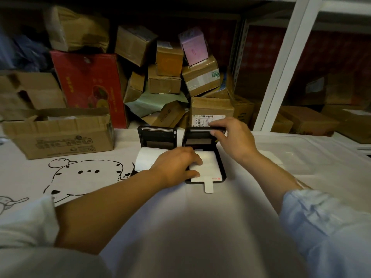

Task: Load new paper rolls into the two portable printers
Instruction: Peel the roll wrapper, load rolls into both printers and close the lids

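Black, both portable printers stood side by side at mid-table with lids raised: left printer (157, 137), right printer (200, 139). Left hand (176, 166) lay flat, fingers spread, pressing the white paper roll (206, 167) seated in the right printer. Right hand (232, 137) pinched that printer's raised lid (198, 130) at its far edge.

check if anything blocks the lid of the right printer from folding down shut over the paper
Yes. The left hand lies on the paper roll inside the right printer, directly beneath the raised lid that the right hand grips at its top edge. The paper's tab sticks out the front. Nothing else intervenes.
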Tool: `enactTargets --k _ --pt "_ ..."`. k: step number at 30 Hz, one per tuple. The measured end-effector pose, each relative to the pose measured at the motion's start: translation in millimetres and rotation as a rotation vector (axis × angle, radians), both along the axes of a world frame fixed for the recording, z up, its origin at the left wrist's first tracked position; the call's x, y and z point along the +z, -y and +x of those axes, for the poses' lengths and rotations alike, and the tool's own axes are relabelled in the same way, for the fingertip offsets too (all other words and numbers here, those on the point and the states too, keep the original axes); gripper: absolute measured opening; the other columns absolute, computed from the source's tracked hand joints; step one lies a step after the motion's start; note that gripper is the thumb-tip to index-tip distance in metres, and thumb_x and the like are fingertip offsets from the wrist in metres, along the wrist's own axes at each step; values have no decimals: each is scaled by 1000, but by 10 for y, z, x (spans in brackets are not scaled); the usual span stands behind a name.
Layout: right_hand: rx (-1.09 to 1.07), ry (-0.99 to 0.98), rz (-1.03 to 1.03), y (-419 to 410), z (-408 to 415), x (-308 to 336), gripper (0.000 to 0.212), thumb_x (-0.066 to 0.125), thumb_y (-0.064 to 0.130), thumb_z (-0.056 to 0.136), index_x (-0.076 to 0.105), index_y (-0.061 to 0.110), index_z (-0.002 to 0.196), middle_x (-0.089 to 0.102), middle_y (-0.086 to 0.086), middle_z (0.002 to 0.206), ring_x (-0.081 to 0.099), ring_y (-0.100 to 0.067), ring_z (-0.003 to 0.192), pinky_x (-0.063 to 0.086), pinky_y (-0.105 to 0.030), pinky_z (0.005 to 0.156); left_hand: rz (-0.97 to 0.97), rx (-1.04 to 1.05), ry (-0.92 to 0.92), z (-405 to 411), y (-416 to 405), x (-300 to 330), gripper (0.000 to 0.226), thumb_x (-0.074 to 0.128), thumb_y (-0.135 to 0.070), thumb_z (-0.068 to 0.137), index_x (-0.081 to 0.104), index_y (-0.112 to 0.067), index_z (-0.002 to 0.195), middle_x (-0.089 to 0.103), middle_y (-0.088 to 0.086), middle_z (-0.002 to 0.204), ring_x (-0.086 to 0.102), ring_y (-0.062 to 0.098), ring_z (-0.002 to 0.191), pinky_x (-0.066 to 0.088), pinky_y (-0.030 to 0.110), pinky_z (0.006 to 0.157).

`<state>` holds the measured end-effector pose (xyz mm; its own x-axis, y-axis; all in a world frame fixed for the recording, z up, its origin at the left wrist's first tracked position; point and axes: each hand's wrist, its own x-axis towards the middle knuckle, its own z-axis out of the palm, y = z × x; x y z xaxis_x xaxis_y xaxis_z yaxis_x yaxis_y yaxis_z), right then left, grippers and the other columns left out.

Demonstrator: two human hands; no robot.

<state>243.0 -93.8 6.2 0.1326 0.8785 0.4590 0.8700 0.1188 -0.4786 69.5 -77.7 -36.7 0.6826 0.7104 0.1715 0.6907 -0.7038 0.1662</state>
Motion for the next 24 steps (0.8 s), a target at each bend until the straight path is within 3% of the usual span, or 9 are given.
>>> enactTargets --k 5,16,18,20,22,24 --pt "64 -23 -34 270 97 -179 33 66 24 88 66 28 120 62 5 125 54 -14 116 47 -32 98 8 -6 0 -88 96 -40 40 57 -38 90 55 -26 129 51 -7 137 48 13 124 43 31 103" --pt "35 159 -124 552 47 -327 43 65 25 89 58 30 131 55 5 138 51 -17 124 40 -31 104 66 -30 -57 -167 425 -56 39 33 -37 101 48 -31 136 44 -11 146 45 11 130 39 30 105" --pt "33 220 -157 589 34 -337 45 64 27 89 55 31 133 52 6 141 49 -17 126 39 -31 104 61 -46 -52 -216 492 -18 37 34 -37 100 53 -30 131 52 -10 138 51 11 123 44 31 101" --pt "33 252 -171 615 27 -352 46 64 28 90 54 31 134 49 6 143 48 -17 128 39 -31 104 144 -45 -1 -268 558 16 34 35 -38 98 63 -27 114 66 -7 114 62 14 100 51 32 85" --pt "25 266 -166 625 19 -356 46 64 28 90 54 32 135 49 6 144 48 -17 128 39 -31 103 188 53 136 -298 591 63 31 37 -37 97 65 -23 96 68 -4 89 61 14 77 51 29 70" --pt "23 280 -167 624 14 -354 47 64 28 90 53 31 135 48 6 144 48 -18 128 39 -32 104 102 191 322 -274 568 103 26 40 -30 98 64 -21 98 69 -2 91 60 13 79 48 23 71"
